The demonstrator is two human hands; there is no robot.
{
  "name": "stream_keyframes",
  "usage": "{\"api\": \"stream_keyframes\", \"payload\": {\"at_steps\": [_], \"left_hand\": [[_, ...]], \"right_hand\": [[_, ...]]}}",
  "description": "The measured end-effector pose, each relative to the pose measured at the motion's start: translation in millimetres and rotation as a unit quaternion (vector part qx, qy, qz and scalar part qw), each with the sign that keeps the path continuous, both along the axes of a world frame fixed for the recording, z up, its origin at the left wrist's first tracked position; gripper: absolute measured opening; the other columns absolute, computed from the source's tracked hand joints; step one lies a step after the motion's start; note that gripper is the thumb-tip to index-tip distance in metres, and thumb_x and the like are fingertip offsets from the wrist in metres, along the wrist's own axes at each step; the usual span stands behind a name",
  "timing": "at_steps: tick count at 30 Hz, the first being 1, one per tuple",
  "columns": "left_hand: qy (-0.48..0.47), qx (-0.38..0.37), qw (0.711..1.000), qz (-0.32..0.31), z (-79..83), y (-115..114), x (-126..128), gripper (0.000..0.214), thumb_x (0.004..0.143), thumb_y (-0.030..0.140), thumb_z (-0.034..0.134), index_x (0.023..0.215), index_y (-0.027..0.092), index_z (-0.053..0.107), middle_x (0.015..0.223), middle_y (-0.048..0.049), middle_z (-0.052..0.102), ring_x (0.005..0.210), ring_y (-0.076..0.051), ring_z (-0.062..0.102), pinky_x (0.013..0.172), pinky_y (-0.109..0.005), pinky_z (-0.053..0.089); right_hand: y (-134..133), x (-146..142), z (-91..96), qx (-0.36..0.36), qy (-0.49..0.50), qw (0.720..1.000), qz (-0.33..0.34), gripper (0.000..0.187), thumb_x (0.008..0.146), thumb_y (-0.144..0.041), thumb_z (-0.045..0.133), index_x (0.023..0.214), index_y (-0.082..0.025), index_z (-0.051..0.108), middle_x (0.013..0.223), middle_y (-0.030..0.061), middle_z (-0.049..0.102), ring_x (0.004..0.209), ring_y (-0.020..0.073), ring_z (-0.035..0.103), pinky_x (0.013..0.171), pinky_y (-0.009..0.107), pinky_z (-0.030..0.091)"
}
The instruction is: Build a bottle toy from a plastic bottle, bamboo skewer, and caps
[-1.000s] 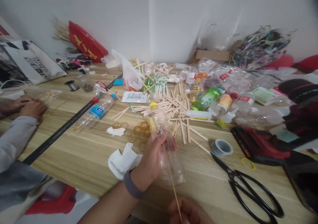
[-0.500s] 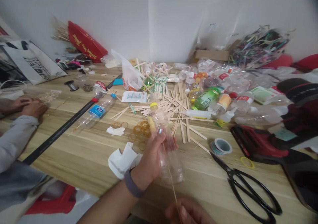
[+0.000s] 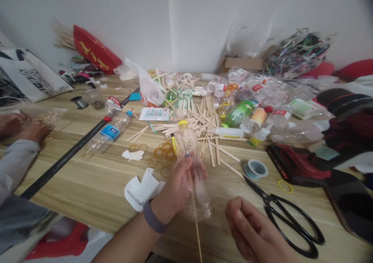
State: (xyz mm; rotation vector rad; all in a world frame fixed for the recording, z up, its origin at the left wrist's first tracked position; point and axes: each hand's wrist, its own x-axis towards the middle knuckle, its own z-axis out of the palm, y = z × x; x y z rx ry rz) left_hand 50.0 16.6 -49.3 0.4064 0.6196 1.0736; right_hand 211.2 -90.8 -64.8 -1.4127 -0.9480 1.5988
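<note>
My left hand (image 3: 177, 177) is wrapped round a clear plastic bottle (image 3: 201, 197) with a yellow cap (image 3: 183, 123), which leans away from me. A thin wooden stick (image 3: 196, 212) runs along the bottle under my left thumb, its lower end sticking out towards me. Beside the bottle's upper left shows a small yellow and black piece (image 3: 174, 143), partly hidden. To the right of the bottle, my right hand (image 3: 247, 224) is curled closed, apart from the stick, and nothing shows between its fingers. Black-handled scissors (image 3: 279, 208) lie just beyond it.
Rubber bands (image 3: 163, 153), white paper (image 3: 140, 189) and flat wooden sticks (image 3: 201, 125) lie ahead. Plastic bottles (image 3: 239, 114) crowd the back right, near a wire spool (image 3: 255, 169) and a red-black power tool (image 3: 297, 165). Another person's hands (image 3: 26, 128) are at the left, past a black strip (image 3: 75, 154).
My right hand has let go of the stick's lower end and moved up and right. My left hand still holds the bottle and stick. The view has shifted slightly.
</note>
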Motion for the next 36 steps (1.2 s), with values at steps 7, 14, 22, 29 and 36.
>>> {"api": "stream_keyframes", "payload": {"at_steps": [7, 14, 22, 29, 36], "left_hand": [[0.030, 0.015, 0.999, -0.027, 5.3, -5, -3, 0.052, 0.059, 0.050, 0.090, 0.093, 0.018, 0.067, 0.074, -0.0011, 0.070, 0.064, -0.013, 0.063, 0.062, -0.023, 0.049], [0.013, 0.030, 0.997, -0.063, 5.3, -5, -1, 0.067, 0.059, 0.066, 0.085, 0.102, 0.019, 0.066, 0.074, -0.0016, 0.069, 0.063, -0.014, 0.063, 0.060, -0.024, 0.048], [0.005, 0.004, 0.998, -0.067, 3.8, -2, 2, 0.065, 0.059, 0.070, 0.081, 0.095, 0.018, 0.068, 0.072, -0.0011, 0.066, 0.063, -0.015, 0.060, 0.061, -0.026, 0.048], [0.012, -0.011, 0.998, -0.069, -1.8, -1, 0, 0.062, 0.065, 0.069, 0.079, 0.101, 0.020, 0.068, 0.075, -0.0011, 0.066, 0.064, -0.015, 0.062, 0.060, -0.026, 0.049], [0.016, -0.031, 0.996, -0.084, -4.9, 0, 0, 0.058, 0.067, 0.070, 0.077, 0.096, 0.020, 0.069, 0.078, -0.0014, 0.068, 0.064, -0.014, 0.063, 0.060, -0.025, 0.049]], "right_hand": [[44, 3, 18.5, 0.135, -0.100, 0.986, 0.009, 0.062, 0.083, -0.081, 0.056, 0.078, -0.019, 0.052, 0.056, -0.0046, 0.041, 0.048, 0.0097, 0.035, 0.045, 0.023, 0.027], [59, -7, -5.6, 0.170, -0.118, 0.978, -0.011, 0.063, 0.082, -0.083, 0.054, 0.076, -0.020, 0.050, 0.054, -0.0054, 0.038, 0.047, 0.0102, 0.033, 0.042, 0.023, 0.025], [54, -12, -11.8, 0.148, -0.120, 0.982, 0.014, 0.064, 0.081, -0.083, 0.052, 0.074, -0.020, 0.052, 0.058, -0.0039, 0.038, 0.050, 0.0111, 0.032, 0.043, 0.024, 0.023], [54, -16, -15.3, 0.135, -0.092, 0.986, 0.038, 0.061, 0.082, -0.080, 0.055, 0.073, -0.020, 0.052, 0.059, -0.0036, 0.039, 0.051, 0.0112, 0.034, 0.045, 0.023, 0.025], [55, -14, -13.6, 0.105, -0.076, 0.990, 0.048, 0.063, 0.079, -0.083, 0.055, 0.072, -0.020, 0.050, 0.057, -0.0045, 0.037, 0.049, 0.0108, 0.031, 0.044, 0.024, 0.024]]}}
